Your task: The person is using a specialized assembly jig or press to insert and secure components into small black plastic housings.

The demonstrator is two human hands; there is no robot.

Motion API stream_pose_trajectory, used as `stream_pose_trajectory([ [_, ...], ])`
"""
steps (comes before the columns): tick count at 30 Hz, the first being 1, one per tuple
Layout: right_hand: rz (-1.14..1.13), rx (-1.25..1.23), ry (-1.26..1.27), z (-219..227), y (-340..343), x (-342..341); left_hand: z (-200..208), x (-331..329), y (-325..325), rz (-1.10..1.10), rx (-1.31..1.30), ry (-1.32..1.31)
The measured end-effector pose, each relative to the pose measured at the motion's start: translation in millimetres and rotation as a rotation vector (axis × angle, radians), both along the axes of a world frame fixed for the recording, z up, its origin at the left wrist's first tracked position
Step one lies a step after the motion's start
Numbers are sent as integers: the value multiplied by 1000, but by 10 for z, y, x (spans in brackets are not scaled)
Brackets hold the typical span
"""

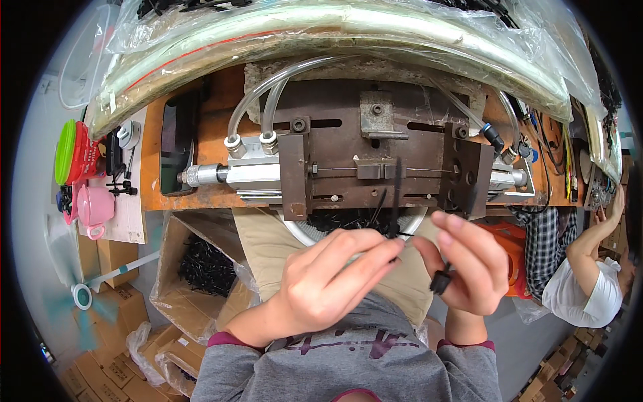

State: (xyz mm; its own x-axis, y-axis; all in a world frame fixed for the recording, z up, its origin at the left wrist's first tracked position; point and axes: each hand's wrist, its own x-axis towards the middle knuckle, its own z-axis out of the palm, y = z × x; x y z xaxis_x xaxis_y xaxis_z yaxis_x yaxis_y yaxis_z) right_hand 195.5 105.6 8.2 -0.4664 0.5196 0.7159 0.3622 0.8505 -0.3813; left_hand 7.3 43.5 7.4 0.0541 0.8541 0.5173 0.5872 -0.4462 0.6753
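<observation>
My left hand (328, 278) is in front of the machine, its fingertips pinched together on a thin black plastic strip (396, 201) that points up toward the machine and looks blurred. To its right, my right hand (472, 264) is half curled, palm turned up. A small black plastic part (440, 282) lies against its fingers and palm, and the thumb is near the left fingertips. Beyond both hands stands a brown metal fixture (348, 141), with small steel clamping blocks (378, 169) at its middle. Under it, a white-rimmed basin (303, 236) of black pieces sits at my lap.
Pneumatic cylinders (258, 173) with clear hoses flank the fixture on an orange bench (151, 181). A lined carton (171, 268) of black pieces stands at lower left, near a fan (82, 296). A pink cup (96, 204) is at left. Another person (583, 291) sits at right.
</observation>
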Motion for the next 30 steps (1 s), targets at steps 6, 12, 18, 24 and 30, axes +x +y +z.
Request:
stream_pose_trajectory([
  [6,161,-187,130,27,-16,17,-240,47,143,133,90,309],
  [12,73,-227,248,-19,-47,-41,-161,44,211,134,63,424],
  [18,6,-214,5,58,-61,13,-145,30,191,133,25,447],
  [24,-36,-226,13,14,-24,-27,164,-127,228,-39,-38,313],
  [30,15,-238,-192,-48,-9,-161,642,-412,706,74,279,241],
])
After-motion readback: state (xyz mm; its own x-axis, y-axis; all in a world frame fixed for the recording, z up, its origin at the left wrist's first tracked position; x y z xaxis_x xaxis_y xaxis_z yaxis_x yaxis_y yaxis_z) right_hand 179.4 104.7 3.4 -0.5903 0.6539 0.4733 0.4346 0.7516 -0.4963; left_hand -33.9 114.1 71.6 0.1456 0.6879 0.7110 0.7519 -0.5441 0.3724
